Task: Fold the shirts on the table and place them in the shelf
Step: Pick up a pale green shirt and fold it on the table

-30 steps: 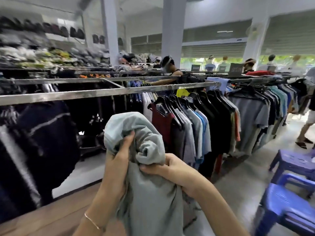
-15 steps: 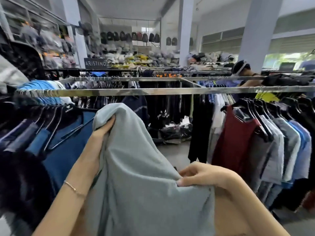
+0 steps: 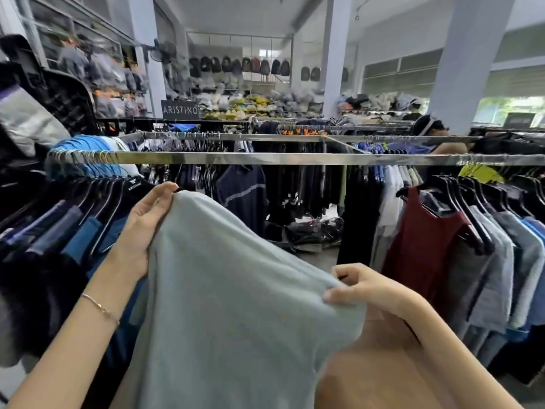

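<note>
- You hold the pale grey-green shirt (image 3: 236, 305) up in the air in front of you, spread between both hands, so it fills the view from centre down to 6 o'clock.
- Your left hand (image 3: 141, 231), at about 9 o'clock, has its grip closed on the shirt's upper corner, thumb on the near side and fingers behind the cloth.
- Your right hand (image 3: 368, 290), toward 4 o'clock, pinches the other top edge, fingers curled over the fabric.
- The brown counter (image 3: 383, 373) shows only as a bare patch under your right forearm; the shirt's lower part hangs out of view, so you cannot tell whether it touches the surface.
- Judging from this, the folding of this shirt has barely begun: it is opened out, with no crease or fold visible.
- No folded stack and no shelf can be made out, so how many shirts remain cannot be told.
- Behind the shirt, at 12 o'clock, runs a metal clothes rail (image 3: 265, 157) hung with garments.
</note>
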{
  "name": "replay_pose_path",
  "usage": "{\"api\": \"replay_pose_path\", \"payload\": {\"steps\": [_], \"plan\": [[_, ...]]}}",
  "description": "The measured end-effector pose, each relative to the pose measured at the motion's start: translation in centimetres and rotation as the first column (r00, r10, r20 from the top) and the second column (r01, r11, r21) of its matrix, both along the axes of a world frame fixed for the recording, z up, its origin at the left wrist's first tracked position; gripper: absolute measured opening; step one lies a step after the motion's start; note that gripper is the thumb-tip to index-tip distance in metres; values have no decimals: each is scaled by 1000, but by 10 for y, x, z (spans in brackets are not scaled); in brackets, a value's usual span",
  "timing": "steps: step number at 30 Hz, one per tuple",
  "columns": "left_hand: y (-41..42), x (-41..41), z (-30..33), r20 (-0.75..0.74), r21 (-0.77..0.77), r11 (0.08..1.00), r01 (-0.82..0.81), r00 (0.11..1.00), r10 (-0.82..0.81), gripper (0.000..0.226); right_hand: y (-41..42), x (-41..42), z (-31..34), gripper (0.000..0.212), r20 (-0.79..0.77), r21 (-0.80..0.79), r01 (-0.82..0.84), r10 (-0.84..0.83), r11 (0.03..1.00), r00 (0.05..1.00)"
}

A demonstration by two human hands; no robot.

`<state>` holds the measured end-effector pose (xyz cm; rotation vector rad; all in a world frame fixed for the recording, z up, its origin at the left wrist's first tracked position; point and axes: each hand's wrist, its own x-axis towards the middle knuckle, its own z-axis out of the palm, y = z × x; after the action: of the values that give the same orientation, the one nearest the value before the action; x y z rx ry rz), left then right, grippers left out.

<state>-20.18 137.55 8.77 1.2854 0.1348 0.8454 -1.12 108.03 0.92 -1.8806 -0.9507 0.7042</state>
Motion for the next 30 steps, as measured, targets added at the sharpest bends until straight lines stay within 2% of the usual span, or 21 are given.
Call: {"api": "replay_pose_path", "payload": {"steps": [2, 4, 6, 8, 10, 12, 13, 15, 17, 19, 21, 23, 25, 26, 28, 30], "plan": [[5, 3, -5, -18, -2, 1000, -3, 1000, 3, 46, 2, -1, -9, 42, 7, -166, -46, 48, 985, 999], [10, 6, -12, -35, -5, 1000, -2, 999, 2, 42, 4, 0, -16, 29, 98, -307, -60, 94, 950, 991], [17, 9, -18, -51, -28, 1000, 13, 999, -14, 37, 8, 3, -26, 24, 238, -450, 20, 98, 893, 966], [24, 11, -25, -79, -29, 999, 26, 996, -28, 35, 10, 10, -38, 23, 333, -480, 116, 59, 870, 941], [31, 13, -31, -124, 8, 999, 42, 991, -41, 32, 11, 23, -51, 23, 393, -411, 199, -23, 890, 919], [40, 13, -36, -193, 82, 996, 39, 981, -23, 26, 11, 40, -65, 17, 414, -264, 288, -161, 920, 896], [46, 13, -40, -239, 141, 990, 32, 971, 2, 22, 11, 47, -70, 11, 385, -175, 329, -243, 928, 890], [55, 10, -47, -353, 267, 963, 37, 933, 62, 14, 9, 51, -73, 19, 324, -13, 446, -418, 895, 848], [62, 7, -54, -479, 398, 911, 112, 872, 102, 12, 5, 49, -70, 28, 351, 123, 541, -546, 832, 760], [66, 4, -61, -629, 513, 810, 286, 767, 127, 10, -2, 43, -60, 35, 435, 235, 529, -575, 816, 693], [67, 0, -66, -785, 504, 694, 513, 607, 122, 17, -10, 39, -48, 42, 471, 278, 470, -545, 838, 693], [66, -3, -72, -869, 426, 629, 651, 487, 84, 25, -21, 40, -39, 34, 464, 202, 401, -448, 894, 765], [65, -4, -79, -889, 365, 623, 692, 459, 11, 21, -36, 40, -36, 24, 358, 63, 300, -302, 952, 883], [64, -5, -83, -888, 340, 626, 702, 458, -31, 19, -44, 41, -37, 27, 281, -6, 248, -236, 969, 930], [61, -5, -92, -893, 289, 625, 725, 440, -98, 17, -58, 43, -43, 29, 190, -139, 163, -135, 977, 973], [57, -3, -104, -917, 216, 600, 770, 371, -146, 15, -71, 44, -50, 23, 175, -269, 83, -36, 960, 984]]}}
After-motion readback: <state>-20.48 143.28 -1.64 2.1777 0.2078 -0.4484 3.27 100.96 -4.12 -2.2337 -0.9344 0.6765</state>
